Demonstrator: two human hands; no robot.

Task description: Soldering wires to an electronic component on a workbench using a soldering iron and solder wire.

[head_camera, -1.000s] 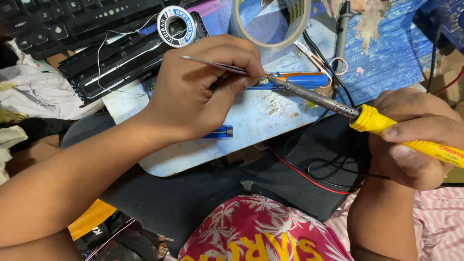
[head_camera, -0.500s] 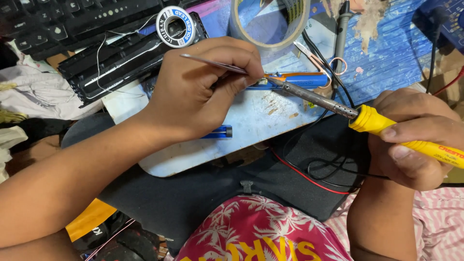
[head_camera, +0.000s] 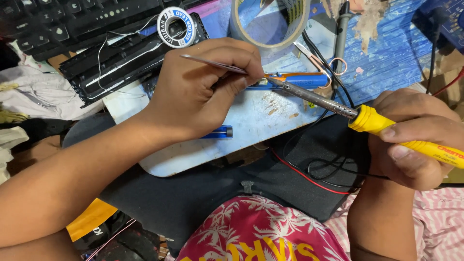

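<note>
On the pale blue board (head_camera: 251, 121) in the head view, the left hand (head_camera: 203, 92) is pinching thin tweezers (head_camera: 212, 64) between closed fingers, tips probably meeting the iron's tip beside the blue-and-orange tool (head_camera: 295, 79), though the knuckles are hiding that spot. The right hand (head_camera: 415, 137) is gripping the yellow soldering iron (head_camera: 377, 123) tightly, its metal barrel angling up-left; a solder spool (head_camera: 176, 26) and a tape roll (head_camera: 270, 24) are lying beyond.
</note>
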